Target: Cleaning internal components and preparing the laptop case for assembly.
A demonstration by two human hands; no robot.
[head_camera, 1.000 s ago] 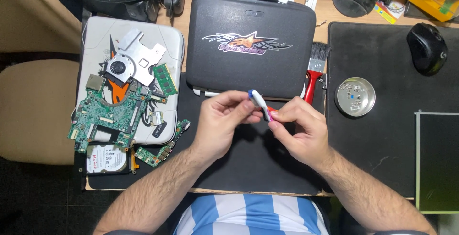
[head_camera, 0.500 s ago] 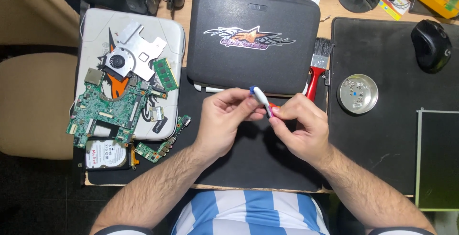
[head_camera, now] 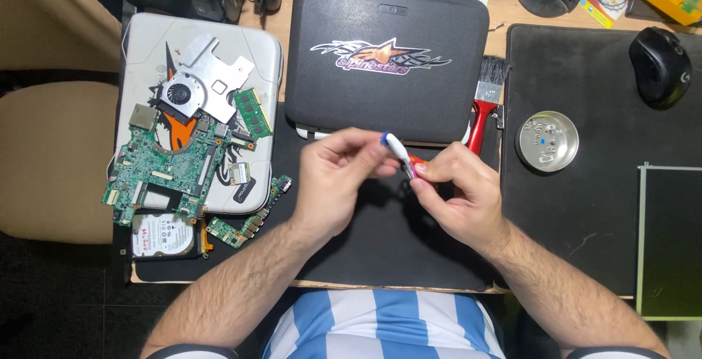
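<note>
Seen from above, two bare hands meet over a black mat [head_camera: 380, 242] on a tabletop [head_camera: 504, 15]. The left hand [head_camera: 338, 176] and the right hand [head_camera: 457, 191] both pinch a small white pen-like tool [head_camera: 397, 150] with a blue tip, held tilted in the air between them; the fingers [head_camera: 365, 147] of the left hand close on its upper end, and the right hand's fingertips close around its lower, reddish end. Just beyond the fingers lies a closed black hard case [head_camera: 387, 59] with a star sticker, its near edge partly hidden by the hands. To the right of the fingers, a red-handled brush [head_camera: 486, 103] lies beside the case, then a round metal dish [head_camera: 546, 141] of small screws and a black computer mouse [head_camera: 660, 66] on a second dark mat. Well to the left of the fingers, a grey laptop shell [head_camera: 146, 44] carries a green circuit board [head_camera: 161, 169], a cooling fan [head_camera: 179, 96] and a memory stick [head_camera: 252, 112], with a hard drive [head_camera: 164, 236] nearer the person.
</note>
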